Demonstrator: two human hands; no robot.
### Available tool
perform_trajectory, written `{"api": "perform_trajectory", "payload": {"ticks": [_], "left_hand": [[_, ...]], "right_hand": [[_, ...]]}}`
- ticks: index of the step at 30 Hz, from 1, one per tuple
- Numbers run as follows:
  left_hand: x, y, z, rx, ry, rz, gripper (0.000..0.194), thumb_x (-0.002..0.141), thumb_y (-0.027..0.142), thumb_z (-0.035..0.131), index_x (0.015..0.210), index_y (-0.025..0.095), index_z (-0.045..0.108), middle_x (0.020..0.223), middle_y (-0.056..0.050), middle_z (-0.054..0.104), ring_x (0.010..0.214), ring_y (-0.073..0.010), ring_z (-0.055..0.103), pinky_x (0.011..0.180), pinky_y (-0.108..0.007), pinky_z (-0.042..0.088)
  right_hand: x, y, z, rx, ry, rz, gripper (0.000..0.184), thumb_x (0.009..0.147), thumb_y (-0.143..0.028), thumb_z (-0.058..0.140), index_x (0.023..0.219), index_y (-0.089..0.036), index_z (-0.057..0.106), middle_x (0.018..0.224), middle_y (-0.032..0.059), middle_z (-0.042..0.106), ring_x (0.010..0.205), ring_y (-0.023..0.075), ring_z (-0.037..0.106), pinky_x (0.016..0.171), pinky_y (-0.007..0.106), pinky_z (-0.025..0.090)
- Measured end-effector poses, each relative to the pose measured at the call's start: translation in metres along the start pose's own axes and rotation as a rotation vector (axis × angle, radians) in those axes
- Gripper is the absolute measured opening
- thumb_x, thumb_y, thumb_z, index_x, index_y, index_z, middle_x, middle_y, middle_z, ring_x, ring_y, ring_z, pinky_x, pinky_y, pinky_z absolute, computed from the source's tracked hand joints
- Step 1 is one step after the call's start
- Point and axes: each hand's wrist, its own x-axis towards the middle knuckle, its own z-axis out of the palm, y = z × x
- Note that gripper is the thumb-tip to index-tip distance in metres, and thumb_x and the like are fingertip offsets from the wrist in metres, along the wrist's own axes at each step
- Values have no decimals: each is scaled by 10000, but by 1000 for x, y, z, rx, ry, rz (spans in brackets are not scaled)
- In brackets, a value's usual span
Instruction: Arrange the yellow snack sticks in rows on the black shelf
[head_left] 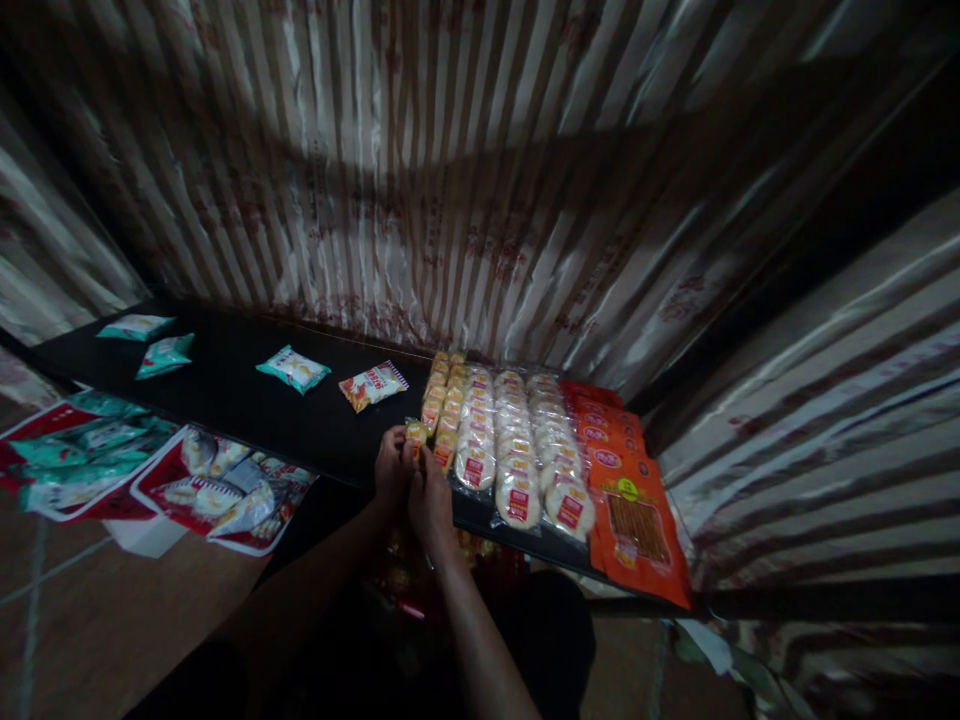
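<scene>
Both my hands meet at the front edge of a black shelf [247, 395]. My left hand [391, 468] and my right hand [431, 500] pinch a small yellow snack packet [415, 432] between their fingertips. The packet is at the near end of a row of small yellow packets [444, 398]. Right of that row lie rows of round white cakes in clear wrappers [517, 445], then overlapping orange packets [626, 500].
Loose packets lie farther left on the shelf: a red-and-white one [373, 385] and teal ones [294, 368], [165, 355]. Large opened red bags of packets [217, 490], [71, 455] lie at lower left. A striped shiny curtain [450, 200] hangs behind.
</scene>
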Motion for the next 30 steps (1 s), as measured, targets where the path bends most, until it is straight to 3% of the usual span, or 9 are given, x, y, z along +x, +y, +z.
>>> {"api": "perform_trajectory", "payload": {"ticks": [4, 10, 15, 20, 25, 30], "left_hand": [[9, 0, 6, 0, -10, 28, 205, 817, 254, 504, 999, 164, 533, 969, -79, 631, 886, -177, 620, 788, -315, 503], [18, -5, 19, -23, -22, 61, 185, 818, 240, 497, 973, 164, 563, 932, -67, 626, 847, -162, 621, 772, -307, 505], [20, -12, 23, 3, -32, 118, 164, 826, 222, 470, 929, 158, 580, 936, -77, 614, 855, -168, 617, 775, -320, 513], [19, -12, 20, 47, -33, 190, 143, 808, 167, 461, 881, 174, 584, 926, -66, 609, 887, -170, 601, 808, -337, 516], [17, -8, 19, 63, -21, 209, 128, 814, 179, 465, 867, 174, 581, 949, -75, 595, 886, -170, 594, 819, -346, 516], [16, -7, 20, 151, 13, 227, 120, 816, 202, 476, 851, 180, 589, 890, -62, 586, 859, -181, 586, 831, -359, 500]], "right_hand": [[2, 11, 6, -49, 25, -67, 521, 781, -115, 377, 1289, -75, 488, 1309, 165, 527, 1222, 228, 490, 1043, 387, 376], [4, 25, 10, -73, 60, -149, 506, 815, -125, 358, 1302, -103, 492, 1349, 157, 495, 1271, 239, 438, 1060, 451, 355], [6, 34, 12, -53, 82, -191, 497, 822, -121, 372, 1299, -135, 509, 1317, 134, 535, 1246, 217, 473, 1046, 418, 387], [8, 31, 11, -58, 81, -210, 494, 824, -99, 365, 1291, -145, 518, 1280, 125, 570, 1203, 205, 517, 1023, 399, 420], [8, 22, 0, -135, 107, -324, 444, 867, -118, 328, 1253, -123, 549, 1280, 137, 568, 1221, 188, 500, 1021, 382, 428], [10, 29, -7, -268, 191, -408, 438, 855, -112, 331, 1218, -127, 577, 1287, 142, 560, 1277, 212, 435, 1046, 460, 389]]}}
